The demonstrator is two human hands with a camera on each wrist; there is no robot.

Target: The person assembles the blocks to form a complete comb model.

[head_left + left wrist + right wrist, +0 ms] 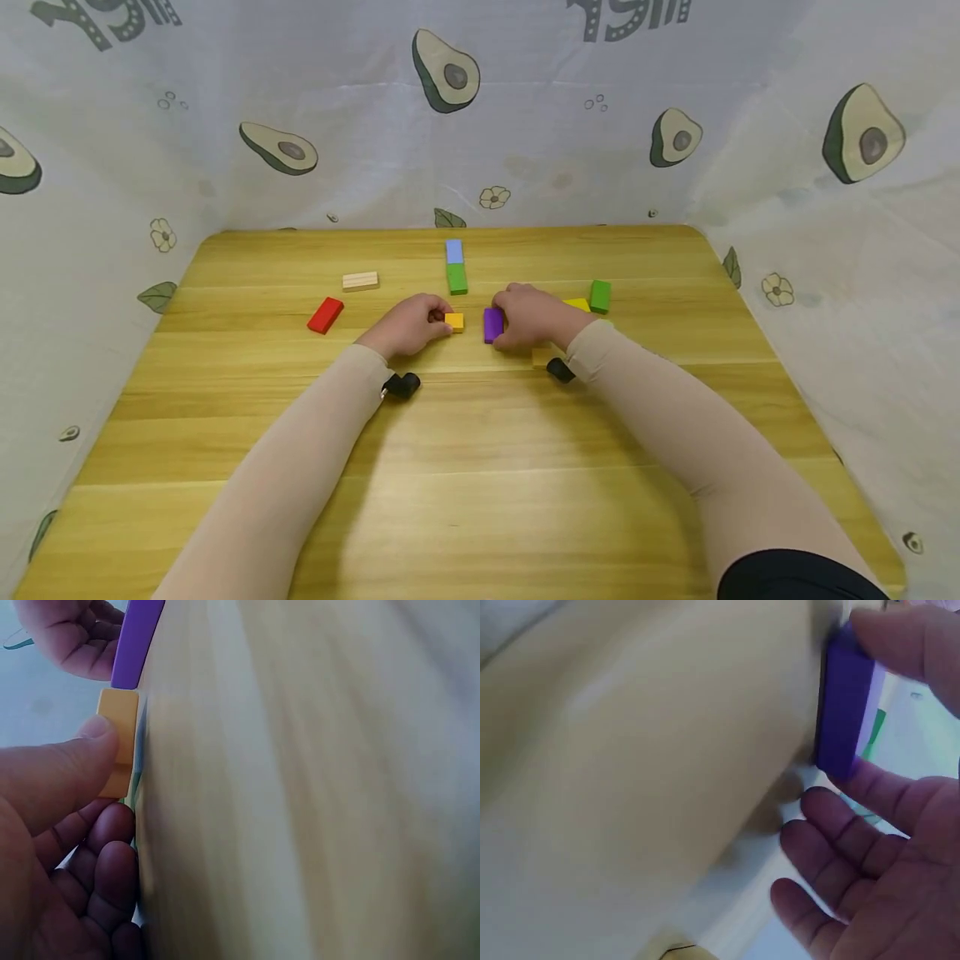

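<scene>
My left hand (408, 323) pinches a small orange-yellow block (454, 322) low over the wooden table. In the left wrist view the thumb lies on the face of this orange block (118, 720). To its right, my right hand (532, 315) holds a purple block (492, 326) by its two ends. Thumb and index finger grip the purple block (845, 705) in the right wrist view, while the other fingers are loosely bent beside it. A gap separates the two blocks in the head view.
Beyond the hands, a blue block (453, 251) meets a green block (457, 279) end to end. A plain wood block (361, 281) and red block (326, 315) lie left. Another green block (600, 296), a partly hidden yellow block (577, 304) and a tan block (542, 358) lie right.
</scene>
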